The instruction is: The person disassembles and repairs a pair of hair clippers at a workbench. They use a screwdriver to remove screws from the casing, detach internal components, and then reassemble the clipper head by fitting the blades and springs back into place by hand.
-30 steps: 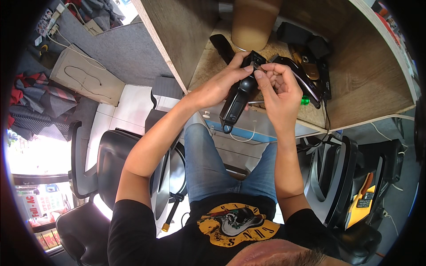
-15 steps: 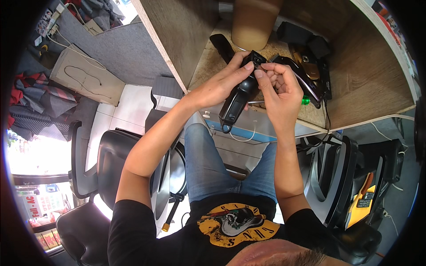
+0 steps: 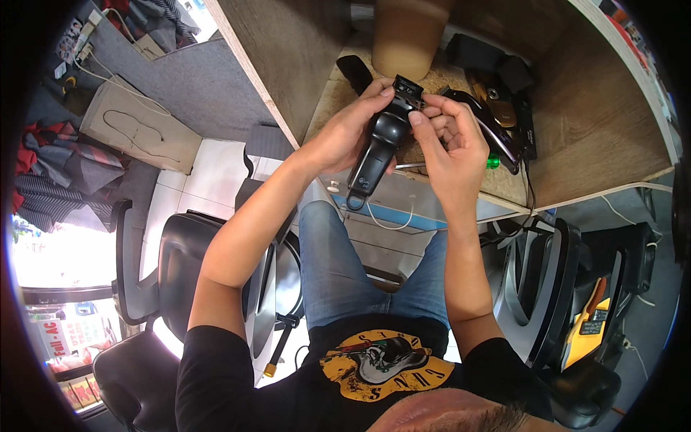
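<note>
Both hands are needed: clipper [image 3: 378, 144] is gripped by left hand [image 3: 345, 137]; its blade [image 3: 407, 92] is pinched by right hand [image 3: 450, 144], best kept level.

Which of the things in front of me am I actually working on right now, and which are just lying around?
In hand:
- black hair clipper, gripped by the left hand
- its blade head, pinched by the right hand

Lying about:
- second dark clipper on the wooden shelf
- tan cylinder
- small green object
- black office chair
- yellow-handled tool
</note>
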Motion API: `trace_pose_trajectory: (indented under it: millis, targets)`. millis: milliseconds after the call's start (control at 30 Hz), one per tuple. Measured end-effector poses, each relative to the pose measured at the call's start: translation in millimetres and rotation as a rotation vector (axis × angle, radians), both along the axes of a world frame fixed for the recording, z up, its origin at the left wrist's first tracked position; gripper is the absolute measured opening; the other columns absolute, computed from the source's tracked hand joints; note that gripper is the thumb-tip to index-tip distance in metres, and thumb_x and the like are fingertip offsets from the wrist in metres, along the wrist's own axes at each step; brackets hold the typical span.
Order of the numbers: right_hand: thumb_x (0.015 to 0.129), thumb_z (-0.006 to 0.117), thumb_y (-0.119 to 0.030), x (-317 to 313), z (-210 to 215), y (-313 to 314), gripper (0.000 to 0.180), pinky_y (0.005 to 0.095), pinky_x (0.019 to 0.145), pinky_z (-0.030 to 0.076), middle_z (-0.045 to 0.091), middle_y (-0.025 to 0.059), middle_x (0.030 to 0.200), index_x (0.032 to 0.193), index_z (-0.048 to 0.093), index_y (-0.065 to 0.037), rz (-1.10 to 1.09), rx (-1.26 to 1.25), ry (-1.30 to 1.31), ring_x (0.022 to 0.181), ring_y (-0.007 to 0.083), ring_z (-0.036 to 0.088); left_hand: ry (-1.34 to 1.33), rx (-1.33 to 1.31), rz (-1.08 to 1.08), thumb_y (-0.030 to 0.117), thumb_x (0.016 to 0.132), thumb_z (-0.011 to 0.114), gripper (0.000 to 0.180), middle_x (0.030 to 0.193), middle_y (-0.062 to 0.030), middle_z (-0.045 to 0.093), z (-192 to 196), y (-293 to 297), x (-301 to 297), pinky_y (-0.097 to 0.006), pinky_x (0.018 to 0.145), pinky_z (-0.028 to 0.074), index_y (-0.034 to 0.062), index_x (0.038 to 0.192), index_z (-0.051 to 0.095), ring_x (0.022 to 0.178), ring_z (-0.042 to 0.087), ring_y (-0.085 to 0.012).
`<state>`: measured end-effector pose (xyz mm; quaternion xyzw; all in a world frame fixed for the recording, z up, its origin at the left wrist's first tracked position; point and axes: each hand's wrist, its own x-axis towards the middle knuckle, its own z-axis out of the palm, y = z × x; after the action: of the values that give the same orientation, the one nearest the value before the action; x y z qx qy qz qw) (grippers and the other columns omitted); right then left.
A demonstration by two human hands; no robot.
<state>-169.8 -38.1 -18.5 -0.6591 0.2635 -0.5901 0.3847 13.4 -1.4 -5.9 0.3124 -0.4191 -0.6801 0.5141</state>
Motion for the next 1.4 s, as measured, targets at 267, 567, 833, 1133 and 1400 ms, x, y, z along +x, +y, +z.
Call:
trace_pose_trajectory:
  millis: [267,567,833,1133,1400]
  targets:
    - [0.096,0.082,-0.001,0.2,0.1,1.6,0.025,0.0233,0.068,0.055,0.074,0.0071,0.094,0.118,0.073,0.006,-0.003,0.012,0.02,0.076,0.0084,0.071,0.004,0.001,0.046,0.044,0.116,0.042,0.05,0.117,-0.0139,0.063,-2.2,-1.3,-2.4,-0.039,0.056,0.064,0.0169,0.156,0.03,0.068,0.071,-0.0268]
    - [0.095,0.082,-0.002,-0.1,0.4,2.5,0.025,0.0238,0.07,0.055,0.073,0.0071,0.094,0.118,0.073,0.005,0.0,-0.008,0.03,0.077,0.0096,0.072,-0.012,-0.01,0.05,0.048,0.117,0.04,0.047,0.108,-0.0114,0.064,-0.7,-0.4,-3.8,-0.036,0.052,0.062,0.018,0.152,0.034,0.063,0.069,-0.0236]
    - [0.094,0.083,0.0,1.0,-0.7,1.9,0.027,0.024,0.07,0.055,0.074,0.0078,0.094,0.118,0.073,0.005,0.01,-0.062,0.037,0.077,0.0113,0.073,-0.036,0.026,0.031,0.056,0.115,0.044,0.049,0.094,-0.0113,0.064,3.9,1.7,0.4,-0.033,0.045,0.056,0.0165,0.145,0.044,0.057,0.065,-0.0203]
    - [0.092,0.085,-0.004,2.3,3.2,-0.1,0.043,0.0268,0.072,0.058,0.07,0.014,0.118,0.13,0.068,0.006,-0.026,-0.125,0.033,0.084,0.0147,0.072,0.061,0.142,0.011,0.063,0.111,0.044,0.065,0.088,-0.0118,0.066,5.8,0.8,5.9,-0.032,0.038,0.051,0.0018,0.125,0.06,0.048,0.063,-0.0223]
    - [0.092,0.088,-0.016,3.6,2.2,0.4,0.055,0.0311,0.077,0.061,0.073,0.0153,0.117,0.137,0.066,0.007,0.006,-0.054,0.11,0.091,0.0192,0.074,-0.155,0.088,0.059,0.054,0.113,0.044,0.06,0.112,-0.016,0.068,9.6,6.9,0.4,-0.033,0.039,0.052,0.0177,0.16,0.034,0.049,0.063,-0.0248]
